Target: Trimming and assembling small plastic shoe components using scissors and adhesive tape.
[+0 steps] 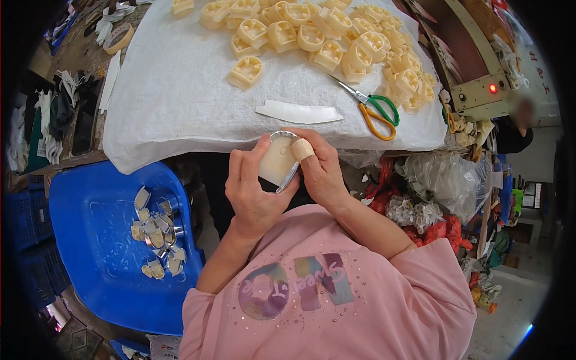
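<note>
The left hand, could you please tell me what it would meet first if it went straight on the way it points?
Beyond the cream-and-silver piece it holds, the left hand would probably meet the curved white strip first; depth is unclear, so the near edge of the white sheet could come sooner.

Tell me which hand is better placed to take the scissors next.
Probably the right hand: the scissors lie ahead and to its right, while the left hand is farther off. Both hands hold the cream piece, though.
</note>
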The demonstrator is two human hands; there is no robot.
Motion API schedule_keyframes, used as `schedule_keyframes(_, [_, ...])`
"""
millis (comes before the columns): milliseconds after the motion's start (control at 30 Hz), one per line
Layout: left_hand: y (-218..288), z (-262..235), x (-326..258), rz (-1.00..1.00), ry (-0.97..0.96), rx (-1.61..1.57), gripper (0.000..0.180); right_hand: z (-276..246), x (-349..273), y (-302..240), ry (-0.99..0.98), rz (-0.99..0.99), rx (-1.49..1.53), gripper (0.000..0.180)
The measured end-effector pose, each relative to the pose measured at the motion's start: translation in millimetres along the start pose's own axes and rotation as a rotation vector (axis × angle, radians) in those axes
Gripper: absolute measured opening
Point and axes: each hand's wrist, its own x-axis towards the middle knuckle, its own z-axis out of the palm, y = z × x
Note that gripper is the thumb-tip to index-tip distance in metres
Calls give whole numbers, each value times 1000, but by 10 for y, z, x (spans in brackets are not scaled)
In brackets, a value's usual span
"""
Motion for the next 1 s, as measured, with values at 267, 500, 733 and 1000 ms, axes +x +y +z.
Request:
schedule_keyframes(267, [58, 72, -10, -277, -114, -264, 56, -401, 67, 105, -243, 180, 389, 45])
schedule_keyframes(500, [157, 295, -41, -38, -257, -34, 59, -611, 55, 119, -233, 214, 309, 30])
schedule_keyframes(733, [298, 518, 72, -4, -303, -10, 61, -724, 5, 208, -36, 142, 239, 23])
schedule_keyframes(1000, [320, 587, 37, 83, -328, -26, 70, -840, 17, 246, -69, 198, 414, 16])
